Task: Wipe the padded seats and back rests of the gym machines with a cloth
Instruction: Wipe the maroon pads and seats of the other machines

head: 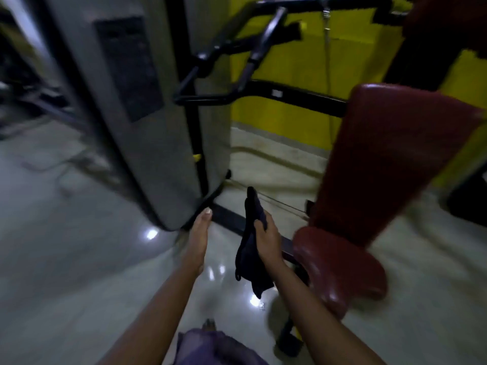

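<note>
My right hand (266,239) grips dark cloth (249,255); left hand (199,239) flat, empty. Next: spread cloth, wipe red seat (342,270) at 3 o'clock, then back rest (390,159).

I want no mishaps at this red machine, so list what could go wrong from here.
1. The cloth hangs bunched from the right hand, not yet on the seat or back rest; its loose end might snag on the black frame bar.
2. The floor is glossy, so a slip seems possible when leaning in.
3. The black handles jut out above the seat and could be bumped.
</note>
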Motion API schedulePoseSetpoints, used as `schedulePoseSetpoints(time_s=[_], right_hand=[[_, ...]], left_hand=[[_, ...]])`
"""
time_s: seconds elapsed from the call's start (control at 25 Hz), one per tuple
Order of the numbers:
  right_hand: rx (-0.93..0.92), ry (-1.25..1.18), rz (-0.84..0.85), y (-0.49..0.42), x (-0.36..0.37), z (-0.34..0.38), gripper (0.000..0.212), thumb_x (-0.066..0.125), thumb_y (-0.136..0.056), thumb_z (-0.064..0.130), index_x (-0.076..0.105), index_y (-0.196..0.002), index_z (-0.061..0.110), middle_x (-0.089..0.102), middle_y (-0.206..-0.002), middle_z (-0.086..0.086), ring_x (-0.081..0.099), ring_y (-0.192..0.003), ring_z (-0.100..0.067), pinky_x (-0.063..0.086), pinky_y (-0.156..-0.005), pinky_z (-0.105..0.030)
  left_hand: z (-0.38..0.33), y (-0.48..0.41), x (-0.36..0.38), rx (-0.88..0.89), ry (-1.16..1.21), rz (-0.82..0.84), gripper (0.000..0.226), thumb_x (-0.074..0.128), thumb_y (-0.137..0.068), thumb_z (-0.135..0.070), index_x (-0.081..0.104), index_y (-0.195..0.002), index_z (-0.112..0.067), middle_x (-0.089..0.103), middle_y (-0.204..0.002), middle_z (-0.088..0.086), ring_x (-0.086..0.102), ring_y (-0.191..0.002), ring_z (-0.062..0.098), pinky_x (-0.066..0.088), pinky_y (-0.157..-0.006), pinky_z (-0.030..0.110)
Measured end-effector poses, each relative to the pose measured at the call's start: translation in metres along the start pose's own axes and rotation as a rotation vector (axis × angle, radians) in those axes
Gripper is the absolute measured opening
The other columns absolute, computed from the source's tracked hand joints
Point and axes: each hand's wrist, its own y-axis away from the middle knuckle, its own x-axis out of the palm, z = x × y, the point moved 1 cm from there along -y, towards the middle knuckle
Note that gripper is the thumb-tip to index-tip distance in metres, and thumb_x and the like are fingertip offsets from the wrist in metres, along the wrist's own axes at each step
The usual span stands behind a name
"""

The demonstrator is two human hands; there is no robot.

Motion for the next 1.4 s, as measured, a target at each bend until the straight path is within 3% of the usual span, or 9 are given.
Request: schedulePoseSetpoints(time_s=[0.16, 0.36, 0.52, 0.8, 1.0, 1.12, 1.4], right_hand=[[-0.071, 0.042, 0.325, 0.046, 0.099, 0.033, 0.041, 0.043, -0.098, 0.017, 0.041, -0.138, 0.015, 0.052, -0.135, -0.006, 0.049, -0.122, -0.024, 0.041, -0.101, -0.035], [-0.240, 0.102, 0.664, 0.125, 0.240, 0.065, 0.038, 0.045, -0.095, 0.012, 0.046, -0.133, 0.016, 0.056, -0.128, -0.004, 0.052, -0.117, -0.022, 0.041, -0.094, -0.032], [-0.282, 0.135, 0.900, 0.216, 0.369, 0.079, 0.039, 0.044, -0.095, 0.015, 0.046, -0.134, 0.020, 0.056, -0.130, -0.002, 0.052, -0.118, -0.021, 0.042, -0.094, -0.034], [-0.371, 0.197, 1.201, 0.368, 0.558, 0.122, 0.038, 0.044, -0.097, 0.015, 0.045, -0.135, 0.016, 0.056, -0.129, -0.008, 0.053, -0.114, -0.025, 0.038, -0.082, -0.026], [-0.380, 0.203, 1.298, 0.415, 0.680, 0.146, 0.038, 0.044, -0.096, 0.015, 0.046, -0.134, 0.017, 0.058, -0.123, -0.009, 0.056, -0.110, -0.025, 0.043, -0.083, -0.031], [-0.407, 0.209, 1.314, 0.412, 0.768, 0.159, 0.037, 0.045, -0.096, 0.015, 0.045, -0.133, 0.017, 0.058, -0.123, -0.009, 0.056, -0.109, -0.023, 0.041, -0.081, -0.027], [-0.493, 0.270, 1.257, 0.357, 1.005, 0.249, 0.038, 0.047, -0.094, 0.013, 0.047, -0.132, 0.016, 0.060, -0.122, -0.012, 0.056, -0.111, -0.029, 0.040, -0.081, -0.028]], left_hand=[[-0.005, 0.051, -0.129, 0.067, 0.066, -0.284, 0.039, 0.038, -0.098, -0.036, 0.043, -0.135, -0.024, 0.045, -0.140, -0.003, 0.038, -0.134, 0.013, 0.023, -0.104, 0.023], [0.003, 0.139, -0.290, 0.057, 0.186, -0.622, 0.049, 0.038, -0.099, -0.035, 0.033, -0.144, -0.015, 0.039, -0.147, 0.002, 0.035, -0.137, 0.016, 0.020, -0.109, 0.028], [0.014, 0.228, -0.434, 0.078, 0.273, -0.892, 0.046, 0.036, -0.099, -0.033, 0.037, -0.141, -0.014, 0.041, -0.146, 0.005, 0.037, -0.135, 0.018, 0.022, -0.108, 0.029], [0.008, 0.340, -0.634, 0.159, 0.309, -1.171, 0.043, 0.036, -0.100, -0.027, 0.037, -0.141, -0.012, 0.041, -0.146, 0.008, 0.037, -0.136, 0.021, 0.023, -0.106, 0.027], [0.006, 0.337, -0.739, 0.133, 0.337, -1.234, 0.045, 0.037, -0.100, -0.030, 0.034, -0.142, -0.013, 0.039, -0.148, 0.007, 0.035, -0.137, 0.020, 0.023, -0.107, 0.027], [-0.001, 0.304, -0.816, 0.108, 0.321, -1.220, 0.047, 0.038, -0.099, -0.033, 0.033, -0.143, -0.017, 0.039, -0.148, 0.003, 0.034, -0.138, 0.018, 0.022, -0.110, 0.029], [-0.092, 0.182, -1.013, 0.145, 0.341, -1.182, 0.044, 0.038, -0.099, -0.034, 0.036, -0.141, -0.020, 0.041, -0.146, 0.001, 0.036, -0.135, 0.016, 0.022, -0.101, 0.025]])
